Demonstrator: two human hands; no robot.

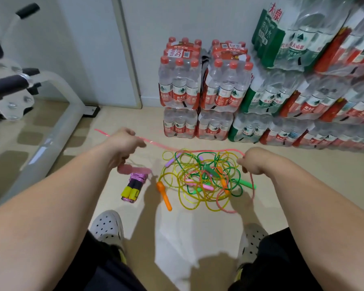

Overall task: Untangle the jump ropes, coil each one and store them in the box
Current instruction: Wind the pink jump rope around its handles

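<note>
Glowing evenly under bright indoor light, casting soft shadows on the pale beige floor [135, 219]; blurring and bending at edges.

The pink rope [166, 145] runs above a tangle of yellow [198, 198], green [233, 177] and pink cords. Handles: orange [165, 195], lilac [170, 162], green [245, 183]. The coiled bundle [135, 185] is purple with 2 yellow caps. Grey clogs [107, 225] have black holes. The floor [177, 227] is beige; bottle caps [178, 61] are red.
</note>
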